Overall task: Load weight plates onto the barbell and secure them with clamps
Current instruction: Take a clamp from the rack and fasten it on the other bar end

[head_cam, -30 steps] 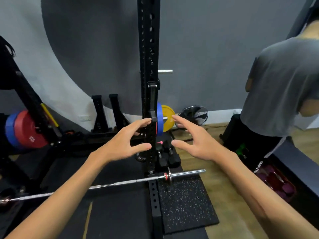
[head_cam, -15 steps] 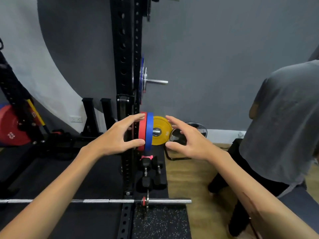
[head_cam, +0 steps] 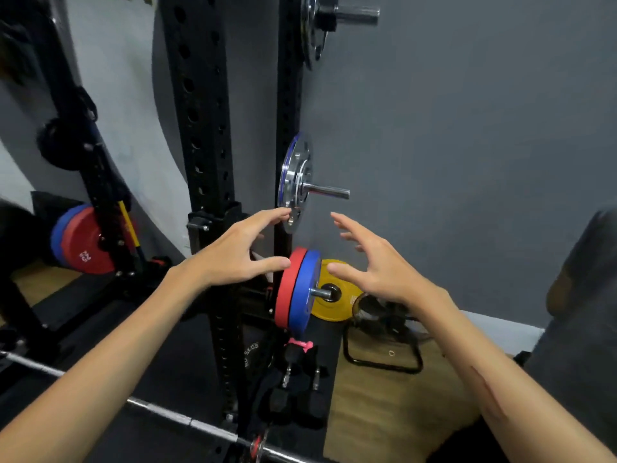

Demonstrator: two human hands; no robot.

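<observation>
A red plate (head_cam: 286,289) and a blue plate (head_cam: 305,290) hang side by side on a storage peg of the black rack (head_cam: 200,162). Behind them sits a yellow plate (head_cam: 334,305). My left hand (head_cam: 233,259) is spread wide on the left, its thumb touching the red plate's rim. To the right, my right hand (head_cam: 377,265) is also spread, its thumb close to the blue plate's face. Neither hand holds anything. The barbell (head_cam: 173,417) lies low across the bottom of the view.
A chrome and blue plate (head_cam: 295,182) hangs on a higher peg, with another peg (head_cam: 350,15) at the top. Red and blue plates (head_cam: 83,243) sit on a rack at the left. A floor fan (head_cam: 387,329) and dumbbells (head_cam: 293,379) stand below. A person in grey (head_cam: 584,312) is on the right.
The view has closed in on the rack and the barbell has dropped lower in frame. Both hands have come nearer the red and blue plates, still spread wide.
</observation>
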